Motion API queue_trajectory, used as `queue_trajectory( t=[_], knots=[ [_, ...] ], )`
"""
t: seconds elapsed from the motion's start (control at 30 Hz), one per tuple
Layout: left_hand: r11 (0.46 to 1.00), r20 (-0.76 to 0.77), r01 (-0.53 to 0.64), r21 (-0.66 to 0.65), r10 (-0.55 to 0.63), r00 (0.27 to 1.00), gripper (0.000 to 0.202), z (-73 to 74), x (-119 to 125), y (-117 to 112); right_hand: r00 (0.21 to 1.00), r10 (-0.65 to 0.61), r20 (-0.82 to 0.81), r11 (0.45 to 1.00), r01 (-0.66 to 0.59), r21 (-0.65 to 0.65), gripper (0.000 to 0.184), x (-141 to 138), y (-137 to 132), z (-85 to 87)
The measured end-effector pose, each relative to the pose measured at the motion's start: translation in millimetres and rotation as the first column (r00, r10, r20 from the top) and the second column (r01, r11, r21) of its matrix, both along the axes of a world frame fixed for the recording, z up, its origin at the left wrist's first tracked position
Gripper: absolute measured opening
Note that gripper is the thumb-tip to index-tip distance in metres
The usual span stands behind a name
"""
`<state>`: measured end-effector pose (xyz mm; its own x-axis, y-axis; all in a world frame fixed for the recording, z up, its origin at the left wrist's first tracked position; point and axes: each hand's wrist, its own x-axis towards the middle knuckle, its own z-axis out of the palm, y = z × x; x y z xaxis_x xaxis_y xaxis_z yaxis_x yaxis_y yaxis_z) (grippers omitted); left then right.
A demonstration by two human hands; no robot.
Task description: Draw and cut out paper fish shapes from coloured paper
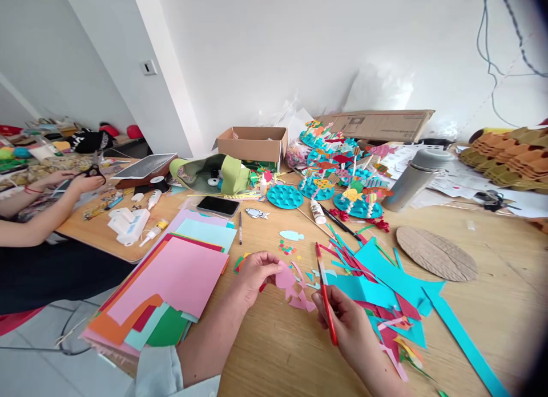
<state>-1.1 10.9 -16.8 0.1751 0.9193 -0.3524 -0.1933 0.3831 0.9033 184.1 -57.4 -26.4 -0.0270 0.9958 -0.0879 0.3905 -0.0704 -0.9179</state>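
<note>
A person's left hand (pixel 257 277) pinches the pink paper cut-out (pixel 291 286) between thumb and fingers at its near edge, while the right hand (pixel 342 323), fingers curled and pressed together, grips a slim red tool (pixel 326 294) just beside it. The thin, light, jagged paper looks soft and easily creased or torn, best held by its broader part rather than its narrow points. Left of the cut-out lies a stack of coloured card (pixel 171 283); to its right spread teal paper offcuts (pixel 385 288), with a round corrugated cardboard disc (pixel 436 253) beyond them. Farther from the cut-out, a black smartphone (pixel 218 206) rests on the wooden table (pixel 274 357), and teal rounds topped with paper fish (pixel 357 206) crowd near a grey flask (pixel 413 180) and a cardboard box (pixel 252 146). Well left of the cut-out, a co-worker's hand (pixel 88 183) holds black-handled scissors (pixel 93 171).
</note>
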Motion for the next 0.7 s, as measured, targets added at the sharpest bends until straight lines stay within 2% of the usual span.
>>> queue_trajectory(
  t=[0.1,0.27,0.43,0.57,0.7],
  knots=[
    [1.0,0.084,-0.004,-0.018,0.006,0.996,0.028,0.5,0.2,-0.3,0.998,-0.01,0.056,0.998,0.006,0.065,0.043,0.3,-0.9,0.1],
    [0.996,0.11,-0.054,-0.075,0.062,0.992,0.027,6.3,4.6,7.0,0.99,-0.042,0.137,0.986,0.019,0.168,0.043,0.8,-0.9,-1.4],
    [0.992,0.07,-0.118,0.035,0.116,0.991,0.024,17.8,16.1,46.5,0.987,-0.012,0.158,0.981,-0.019,0.192,0.045,2.0,-1.2,-2.9],
    [0.983,0.001,-0.165,0.076,0.166,0.986,0.021,10.0,32.2,84.7,0.981,0.023,0.193,0.981,-0.059,0.185,0.041,4.2,-2.4,-6.8],
    [0.979,-0.11,-0.141,0.15,0.159,0.981,0.017,-5.6,49.1,101.3,0.974,0.03,0.223,0.977,-0.076,0.2,0.037,4.6,-2.7,-9.1]
  ],
)
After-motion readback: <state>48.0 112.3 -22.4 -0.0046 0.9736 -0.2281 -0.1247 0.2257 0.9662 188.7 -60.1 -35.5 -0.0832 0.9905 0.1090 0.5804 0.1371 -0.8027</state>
